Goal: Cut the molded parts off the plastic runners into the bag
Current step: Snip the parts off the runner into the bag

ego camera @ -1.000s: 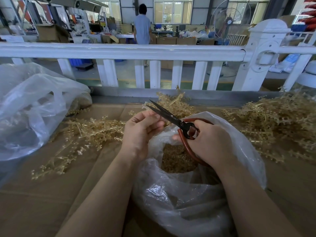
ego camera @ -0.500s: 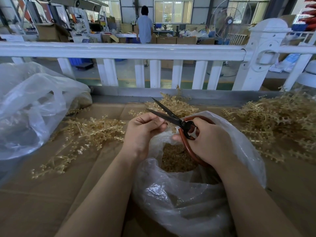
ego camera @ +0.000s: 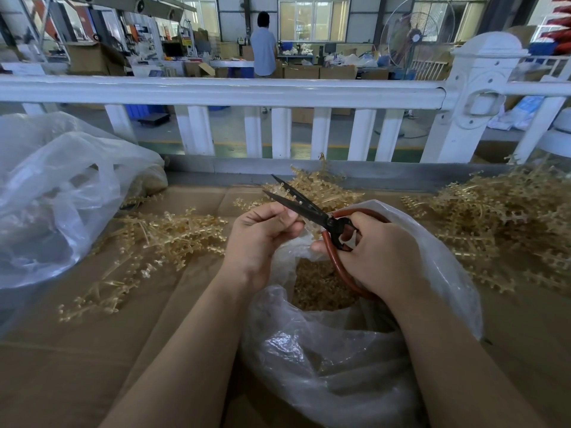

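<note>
My right hand (ego camera: 380, 257) grips black scissors (ego camera: 309, 210) by their red loop handles, blades parted and pointing up-left. My left hand (ego camera: 262, 233) is curled beside the lower blade, fingers and thumb pinching a thin clear runner (ego camera: 285, 190) that lies between the blades and is hard to make out. Both hands hover over the open mouth of a clear plastic bag (ego camera: 355, 350) that holds a heap of small tan cut parts (ego camera: 318, 288).
Tan plastic runners lie in piles at left (ego camera: 160, 239), behind the hands (ego camera: 324, 188) and at right (ego camera: 500, 220) on the cardboard-covered table (ego camera: 77, 366). Another clear bag (ego camera: 55, 193) sits at far left. A white railing (ego camera: 247, 91) borders the table's far side.
The scissor blades have opened from nearly shut to parted. My left hand has shifted slightly at the blades. The person in the background has walked to the right.
</note>
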`<state>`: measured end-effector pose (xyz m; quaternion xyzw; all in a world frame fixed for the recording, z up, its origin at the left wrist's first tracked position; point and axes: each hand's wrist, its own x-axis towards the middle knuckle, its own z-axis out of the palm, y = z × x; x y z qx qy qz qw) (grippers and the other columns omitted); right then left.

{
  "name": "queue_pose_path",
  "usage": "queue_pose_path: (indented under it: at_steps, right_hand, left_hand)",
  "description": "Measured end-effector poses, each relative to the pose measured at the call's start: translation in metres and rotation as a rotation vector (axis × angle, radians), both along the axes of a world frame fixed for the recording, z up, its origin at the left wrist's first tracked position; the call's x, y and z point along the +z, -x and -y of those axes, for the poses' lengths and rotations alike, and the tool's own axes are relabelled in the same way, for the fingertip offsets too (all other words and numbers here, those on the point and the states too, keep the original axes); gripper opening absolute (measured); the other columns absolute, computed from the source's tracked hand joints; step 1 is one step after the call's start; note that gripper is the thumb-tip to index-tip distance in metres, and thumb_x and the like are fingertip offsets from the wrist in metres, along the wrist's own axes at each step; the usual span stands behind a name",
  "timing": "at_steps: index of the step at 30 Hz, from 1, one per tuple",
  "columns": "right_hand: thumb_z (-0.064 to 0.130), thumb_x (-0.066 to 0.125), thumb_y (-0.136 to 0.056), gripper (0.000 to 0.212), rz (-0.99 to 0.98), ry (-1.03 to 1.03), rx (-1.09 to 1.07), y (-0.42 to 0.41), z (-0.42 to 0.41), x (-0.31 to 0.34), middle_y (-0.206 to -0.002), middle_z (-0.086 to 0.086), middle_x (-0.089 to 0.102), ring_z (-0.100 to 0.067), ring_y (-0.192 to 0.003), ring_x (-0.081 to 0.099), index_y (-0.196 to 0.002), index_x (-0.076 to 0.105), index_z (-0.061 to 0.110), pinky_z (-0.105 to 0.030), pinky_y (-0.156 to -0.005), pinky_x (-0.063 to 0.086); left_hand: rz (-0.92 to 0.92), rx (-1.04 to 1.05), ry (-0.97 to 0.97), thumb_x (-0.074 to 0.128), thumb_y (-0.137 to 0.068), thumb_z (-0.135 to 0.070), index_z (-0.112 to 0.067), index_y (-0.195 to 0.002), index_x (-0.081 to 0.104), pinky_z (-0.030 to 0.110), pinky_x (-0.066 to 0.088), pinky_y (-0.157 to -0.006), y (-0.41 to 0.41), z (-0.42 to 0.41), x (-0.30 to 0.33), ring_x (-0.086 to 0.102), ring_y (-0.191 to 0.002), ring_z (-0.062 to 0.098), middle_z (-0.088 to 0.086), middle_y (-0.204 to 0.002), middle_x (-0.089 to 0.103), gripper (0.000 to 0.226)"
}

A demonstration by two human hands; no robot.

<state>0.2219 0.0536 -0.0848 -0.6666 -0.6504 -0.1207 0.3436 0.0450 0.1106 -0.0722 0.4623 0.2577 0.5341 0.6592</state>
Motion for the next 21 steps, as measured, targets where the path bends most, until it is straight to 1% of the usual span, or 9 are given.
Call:
queue_pose_path:
  at_steps: [2,4,7,10,12,14,16,18,21]
  right_hand:
    - [0.076,0.061,-0.08,0.054,0.013,-0.002,-0.003,-0.0013,-0.001,-0.0013,-0.07,0.015,0.065,0.0,-0.058,0.052,-0.086,0.07,0.024,-0.003,-0.058,0.031]
    - [0.074,0.062,-0.081,0.052,0.014,-0.007,0.004,-0.0023,-0.0015,-0.0018,-0.071,0.014,0.067,-0.002,-0.059,0.053,-0.085,0.071,0.023,-0.004,-0.058,0.032]
    - [0.071,0.065,-0.082,0.05,0.007,-0.015,0.007,-0.0018,-0.0011,-0.0018,-0.073,0.013,0.068,0.0,-0.059,0.05,-0.086,0.072,0.022,-0.003,-0.059,0.031]
    - [0.069,0.067,-0.083,0.048,0.016,-0.023,0.005,-0.0014,-0.0003,-0.0018,-0.072,0.012,0.068,-0.002,-0.059,0.054,-0.085,0.072,0.021,-0.008,-0.059,0.04]
    - [0.067,0.067,-0.084,0.046,0.022,-0.017,0.004,-0.0014,0.0005,-0.001,-0.073,0.012,0.068,-0.005,-0.062,0.059,-0.084,0.071,0.021,-0.011,-0.06,0.043]
    - [0.063,0.068,-0.085,0.041,0.031,-0.008,-0.013,-0.0006,0.001,0.0009,-0.072,0.013,0.067,-0.004,-0.062,0.059,-0.085,0.07,0.023,-0.008,-0.057,0.038]
    - [0.064,0.067,-0.084,0.04,0.032,-0.013,-0.029,0.0001,0.0016,0.0023,-0.07,0.014,0.065,-0.002,-0.058,0.053,-0.084,0.07,0.024,-0.007,-0.055,0.033]
    - [0.063,0.067,-0.084,0.039,0.028,-0.012,-0.029,0.0002,0.0019,0.0029,-0.071,0.015,0.065,0.0,-0.058,0.048,-0.087,0.071,0.024,-0.005,-0.056,0.029]
    - [0.061,0.071,-0.083,0.038,0.014,-0.018,-0.026,-0.0004,0.0025,0.0026,-0.071,0.014,0.066,0.0,-0.057,0.047,-0.089,0.072,0.024,-0.005,-0.057,0.028]
  left_hand:
    - [0.006,-0.006,-0.001,0.069,-0.069,-0.006,-0.014,-0.059,0.071,0.024,0.058,-0.071,0.0002,-0.0004,0.0003,0.064,-0.062,0.013,0.004,-0.064,0.066,0.012]
    - [0.011,-0.004,0.001,0.069,-0.068,-0.006,-0.013,-0.059,0.071,0.023,0.058,-0.07,0.0,-0.0006,0.0006,0.064,-0.062,0.013,0.004,-0.064,0.066,0.011]
    - [0.018,-0.008,0.006,0.07,-0.068,-0.006,-0.014,-0.06,0.072,0.023,0.058,-0.07,-0.0006,-0.001,-0.0001,0.064,-0.062,0.013,0.003,-0.064,0.066,0.011]
    - [0.027,-0.016,0.004,0.07,-0.068,-0.006,-0.013,-0.061,0.072,0.023,0.058,-0.071,-0.0008,-0.002,-0.0017,0.064,-0.063,0.013,0.003,-0.065,0.066,0.01]
    - [0.023,-0.009,-0.011,0.07,-0.068,-0.005,-0.006,-0.069,0.069,0.024,0.058,-0.071,-0.0006,-0.0027,-0.0028,0.064,-0.063,0.014,0.006,-0.068,0.065,0.002]
    - [-0.014,-0.004,-0.062,0.069,-0.071,-0.003,0.001,-0.078,0.065,0.025,0.057,-0.071,-0.0004,-0.0032,-0.0047,0.063,-0.064,0.016,0.009,-0.07,0.064,0.009]
    - [-0.063,-0.005,-0.115,0.068,-0.078,0.001,0.004,-0.083,0.065,0.025,0.055,-0.072,-0.0005,-0.0031,-0.0056,0.061,-0.066,0.016,0.009,-0.071,0.064,0.006]
    - [-0.091,-0.004,-0.136,0.065,-0.084,0.004,0.006,-0.086,0.065,0.026,0.054,-0.072,-0.0002,-0.0033,-0.0058,0.06,-0.067,0.016,0.008,-0.071,0.064,0.002]
    - [-0.107,0.0,-0.155,0.065,-0.084,0.002,0.005,-0.086,0.064,0.026,0.053,-0.073,0.0006,-0.0035,-0.006,0.06,-0.067,0.016,0.008,-0.071,0.064,0.004]
